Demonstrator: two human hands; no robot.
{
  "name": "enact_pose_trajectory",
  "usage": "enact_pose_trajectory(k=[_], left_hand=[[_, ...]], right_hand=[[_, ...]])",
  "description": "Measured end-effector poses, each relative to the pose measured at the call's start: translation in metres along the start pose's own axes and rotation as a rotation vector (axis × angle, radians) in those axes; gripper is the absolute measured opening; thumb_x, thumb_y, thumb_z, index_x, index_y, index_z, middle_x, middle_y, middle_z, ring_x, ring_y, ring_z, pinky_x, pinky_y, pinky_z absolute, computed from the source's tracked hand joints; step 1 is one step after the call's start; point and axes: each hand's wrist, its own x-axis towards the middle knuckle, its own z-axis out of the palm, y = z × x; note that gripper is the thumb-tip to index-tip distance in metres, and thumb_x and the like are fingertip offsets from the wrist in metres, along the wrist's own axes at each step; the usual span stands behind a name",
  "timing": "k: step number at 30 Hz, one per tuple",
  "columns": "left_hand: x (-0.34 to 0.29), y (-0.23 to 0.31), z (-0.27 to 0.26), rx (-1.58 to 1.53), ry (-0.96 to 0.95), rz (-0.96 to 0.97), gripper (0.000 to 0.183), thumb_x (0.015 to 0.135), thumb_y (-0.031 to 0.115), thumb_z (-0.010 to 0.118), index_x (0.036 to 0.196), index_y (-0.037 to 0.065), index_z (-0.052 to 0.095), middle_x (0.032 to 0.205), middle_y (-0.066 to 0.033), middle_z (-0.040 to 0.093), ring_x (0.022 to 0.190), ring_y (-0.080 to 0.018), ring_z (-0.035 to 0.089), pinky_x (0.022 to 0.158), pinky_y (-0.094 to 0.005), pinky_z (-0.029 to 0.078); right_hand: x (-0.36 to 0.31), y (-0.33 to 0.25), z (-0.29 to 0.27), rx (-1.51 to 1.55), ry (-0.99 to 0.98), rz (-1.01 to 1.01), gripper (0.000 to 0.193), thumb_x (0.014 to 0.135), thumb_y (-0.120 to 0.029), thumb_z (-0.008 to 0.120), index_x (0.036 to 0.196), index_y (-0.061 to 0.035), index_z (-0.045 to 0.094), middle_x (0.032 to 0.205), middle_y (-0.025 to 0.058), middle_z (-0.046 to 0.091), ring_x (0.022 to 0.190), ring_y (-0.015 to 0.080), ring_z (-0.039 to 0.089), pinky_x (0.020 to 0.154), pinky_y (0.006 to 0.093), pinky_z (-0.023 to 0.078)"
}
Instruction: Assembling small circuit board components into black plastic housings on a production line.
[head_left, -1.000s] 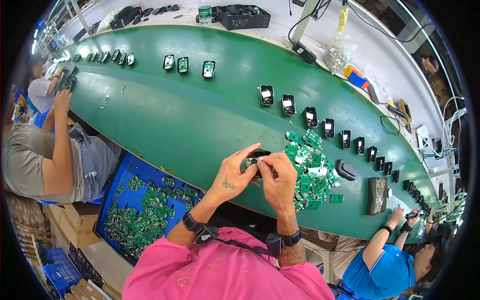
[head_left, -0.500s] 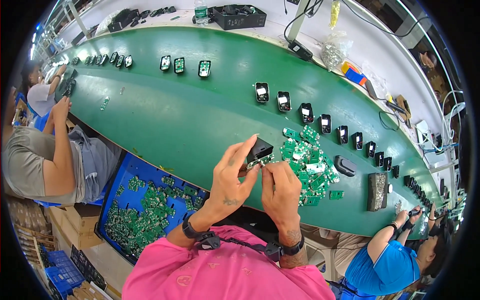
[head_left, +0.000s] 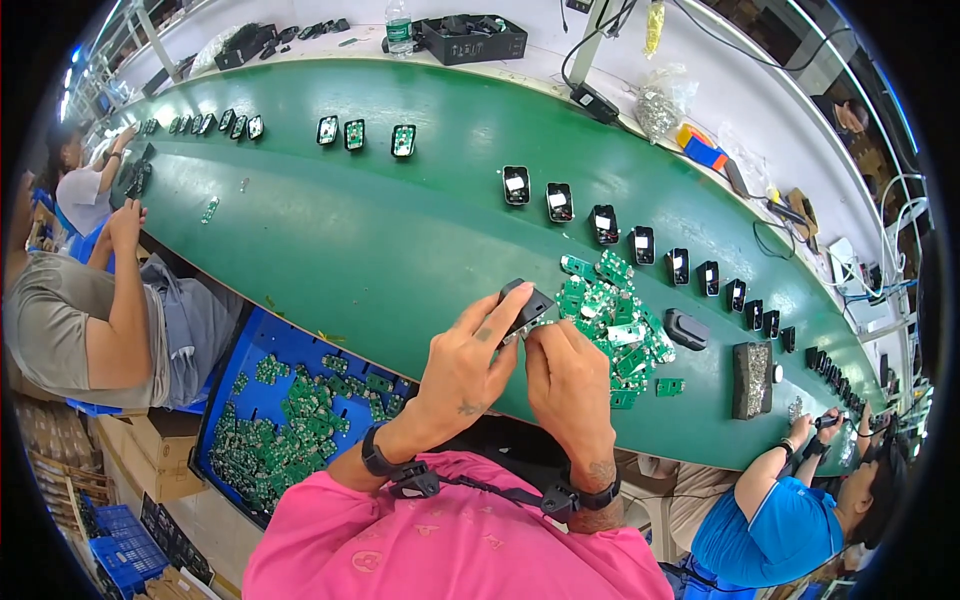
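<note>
Across green bench [head_left: 330, 215], row of black casings [head_left: 603, 225] beyond loose pile of circuit boards [head_left: 612, 325]. Over bench's near side, gripped in left hand [head_left: 460, 370]: tilted casing [head_left: 525, 310], pale circuit parts [head_left: 541, 324] peeking from underside. Close beside it, right hand [head_left: 570, 375], fingers curled; cannot tell whether pinching anything. Looks like seating circuit parts inside. Calls next for steady left hold, careful right-hand alignment.
</note>
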Motion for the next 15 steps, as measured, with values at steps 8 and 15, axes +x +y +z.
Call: enact_pose_trajectory(k=[8, 15], left_hand=[[-0.0033, 0.0017, 0.0002, -0.093, -0.017, -0.06, 0.056, 0.086, -0.004, 0.066, 0.139, 0.006, 0.055, 0.12, -0.0175, 0.064, 0.093, -0.0248, 0.07, 0.073, -0.0333, 0.062], [-0.0035, 0.0023, -0.0007, 0.049, -0.018, 0.03, 0.056, 0.086, -0.003, 0.066, 0.14, 0.006, 0.054, 0.119, -0.0187, 0.064, 0.094, -0.0278, 0.07, 0.072, -0.0331, 0.061]], right_hand=[[-0.0023, -0.0021, -0.0017, 0.148, 0.073, 0.081, 0.003, 0.086, -0.001, 0.064, 0.085, -0.0002, 0.061, 0.074, 0.0147, 0.06, 0.059, 0.0307, 0.058, 0.053, 0.0384, 0.044], [-0.0026, -0.0001, -0.0007, 0.059, 0.053, -0.001, 0.003, 0.085, -0.001, 0.064, 0.084, -0.0005, 0.061, 0.075, 0.0148, 0.061, 0.06, 0.0313, 0.059, 0.054, 0.0391, 0.045]])
